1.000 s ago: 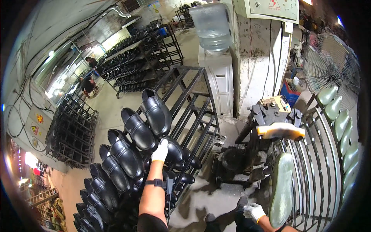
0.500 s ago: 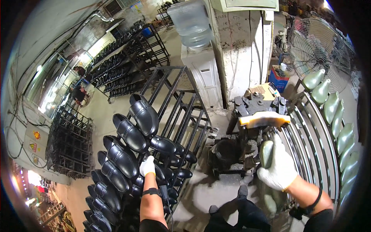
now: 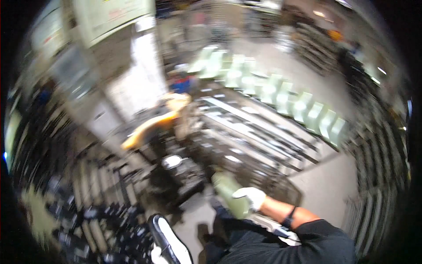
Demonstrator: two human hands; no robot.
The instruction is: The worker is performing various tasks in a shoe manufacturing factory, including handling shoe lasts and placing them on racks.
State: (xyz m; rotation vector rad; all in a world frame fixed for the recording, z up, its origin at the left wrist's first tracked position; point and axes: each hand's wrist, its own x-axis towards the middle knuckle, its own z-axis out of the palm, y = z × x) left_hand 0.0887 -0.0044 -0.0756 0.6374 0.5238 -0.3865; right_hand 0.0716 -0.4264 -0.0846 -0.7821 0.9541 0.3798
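Observation:
The picture is smeared by motion. At the bottom edge my left hand (image 3: 157, 255), in a white glove, is closed on a black shoe (image 3: 169, 240); a long white face of the shoe shows, edged in black. Only part of that hand is in the picture. My right hand (image 3: 251, 198), also gloved in white, grips a pale green shoe last (image 3: 229, 193) by its side, low in front of my body. Left of the last stands a dark metal machine (image 3: 162, 176) with a yellow-orange padded bar (image 3: 151, 127) across its top.
Several pale green lasts (image 3: 268, 90) stand in a row along the far side of a metal rack (image 3: 255, 132). Blurred black shoes (image 3: 96, 229) fill a rack at lower left. A water dispenser (image 3: 99, 116) is at upper left; more racks (image 3: 378, 149) line the right.
My view has swung right. My left hand has left the shoe rack and now holds a black shoe. My right hand has come away from beside the machine with the last.

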